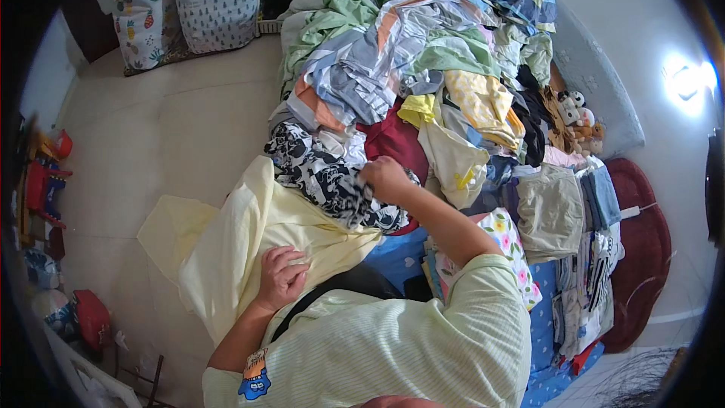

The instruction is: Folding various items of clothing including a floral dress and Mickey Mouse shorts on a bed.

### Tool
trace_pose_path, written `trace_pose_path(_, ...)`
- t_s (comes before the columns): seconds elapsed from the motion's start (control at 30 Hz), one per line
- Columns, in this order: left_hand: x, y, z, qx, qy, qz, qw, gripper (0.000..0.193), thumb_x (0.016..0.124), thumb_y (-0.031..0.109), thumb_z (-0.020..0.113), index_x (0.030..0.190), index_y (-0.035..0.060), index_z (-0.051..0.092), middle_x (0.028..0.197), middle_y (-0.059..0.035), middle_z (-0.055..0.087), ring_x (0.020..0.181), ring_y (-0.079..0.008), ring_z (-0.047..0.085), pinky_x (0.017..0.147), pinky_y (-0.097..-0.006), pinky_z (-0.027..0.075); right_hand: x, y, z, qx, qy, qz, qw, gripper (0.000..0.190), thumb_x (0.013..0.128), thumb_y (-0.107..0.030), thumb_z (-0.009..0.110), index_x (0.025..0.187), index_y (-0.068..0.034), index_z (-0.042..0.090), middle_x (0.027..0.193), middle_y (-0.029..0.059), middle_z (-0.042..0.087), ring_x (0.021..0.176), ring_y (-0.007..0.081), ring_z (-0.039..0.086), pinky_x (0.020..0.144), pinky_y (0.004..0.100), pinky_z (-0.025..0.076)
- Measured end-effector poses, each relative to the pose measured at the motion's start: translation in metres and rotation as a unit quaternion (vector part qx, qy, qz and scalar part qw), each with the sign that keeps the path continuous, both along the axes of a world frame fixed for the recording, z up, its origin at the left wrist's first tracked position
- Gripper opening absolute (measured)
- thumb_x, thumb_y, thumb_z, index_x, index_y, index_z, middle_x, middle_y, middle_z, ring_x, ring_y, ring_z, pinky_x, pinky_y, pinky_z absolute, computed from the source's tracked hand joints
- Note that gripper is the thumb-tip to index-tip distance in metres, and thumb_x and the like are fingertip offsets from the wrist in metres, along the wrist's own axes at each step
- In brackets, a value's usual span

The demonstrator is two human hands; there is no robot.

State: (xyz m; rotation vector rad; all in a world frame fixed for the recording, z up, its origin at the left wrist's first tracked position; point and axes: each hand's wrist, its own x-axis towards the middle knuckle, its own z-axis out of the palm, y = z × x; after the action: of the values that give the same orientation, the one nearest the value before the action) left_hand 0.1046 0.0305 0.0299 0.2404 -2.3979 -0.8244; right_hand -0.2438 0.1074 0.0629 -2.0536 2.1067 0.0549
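Note:
My right hand (388, 180) is closed on a bunched part of a black-and-white printed cloth (314, 173), and the fabric near my fingers is blurred. That cloth lies at the near edge of a large clothes pile, beside a dark red garment (396, 139). A pale yellow cloth (243, 238) drapes over my lap and hangs down to the left. On top of it rests my left hand (283, 275), fingers loosely bent, with nothing seen in its grasp.
The heaped clothes (391, 45) spread ahead over the bed. To the right lie folded garments (549, 209), a floral cloth (512, 252) and a dark red cushioned headboard (640, 255). Small plush toys (580, 119) sit by the wall. Printed storage bags (218, 8) stand on the tiled floor (170, 141).

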Motion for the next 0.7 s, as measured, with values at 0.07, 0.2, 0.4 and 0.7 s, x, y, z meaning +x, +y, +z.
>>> trace_pose_path(0.07, 0.0, -0.001, 0.0, 0.034, 0.0, -0.008, 0.999, 0.017, 0.068, 0.01, 0.066, 0.085, 0.0131, 0.065, 0.101, -0.0043, 0.061, 0.104, -0.0267, 0.053, 0.091, -0.0433, 0.036, -0.018, -0.019, 0.027, -0.064, -0.168, -0.111, 0.977, 0.04, 0.069, -0.001, 0.063, 0.109, -0.006, 0.062, 0.095, 0.0086, 0.065, 0.092, 0.0205, 0.061, 0.083, 0.0355, 0.046)
trace_pose_path(0.2, 0.001, -0.02, 0.01, 0.118, -0.058, -0.015, 0.991, 0.02, 0.069, 0.009, 0.069, 0.089, 0.0088, 0.065, 0.099, -0.0085, 0.063, 0.103, -0.0294, 0.054, 0.089, -0.0405, 0.041, -0.024, -0.048, 0.145, -0.202, -0.467, -0.298, 0.807, 0.034, 0.078, 0.004, 0.052, 0.11, 0.003, 0.06, 0.085, 0.0065, 0.066, 0.072, 0.0112, 0.061, 0.065, 0.025, 0.049)
trace_pose_path(0.4, -0.064, -0.063, 0.119, 0.321, 0.076, 0.023, 0.944, 0.09, 0.066, 0.019, 0.081, 0.138, 0.0047, 0.028, 0.131, -0.013, 0.039, 0.118, -0.0234, 0.044, 0.097, -0.0352, 0.037, 0.033, -0.058, 0.226, -0.139, -0.427, -0.17, 0.877, 0.034, 0.076, -0.003, 0.063, 0.108, 0.006, 0.059, 0.09, 0.0093, 0.067, 0.079, 0.0101, 0.059, 0.072, 0.0242, 0.047)
trace_pose_path(0.7, -0.07, -0.111, 0.199, 0.308, 0.161, -0.01, 0.938, 0.083, 0.061, 0.003, 0.08, 0.132, 0.005, 0.038, 0.126, -0.0131, 0.045, 0.112, -0.0196, 0.047, 0.093, -0.031, 0.039, 0.079, -0.051, 0.219, 0.01, -0.378, 0.082, 0.922, 0.033, 0.078, -0.019, 0.068, 0.104, 0.0, 0.059, 0.085, 0.0151, 0.062, 0.076, 0.0216, 0.06, 0.07, 0.0335, 0.045)
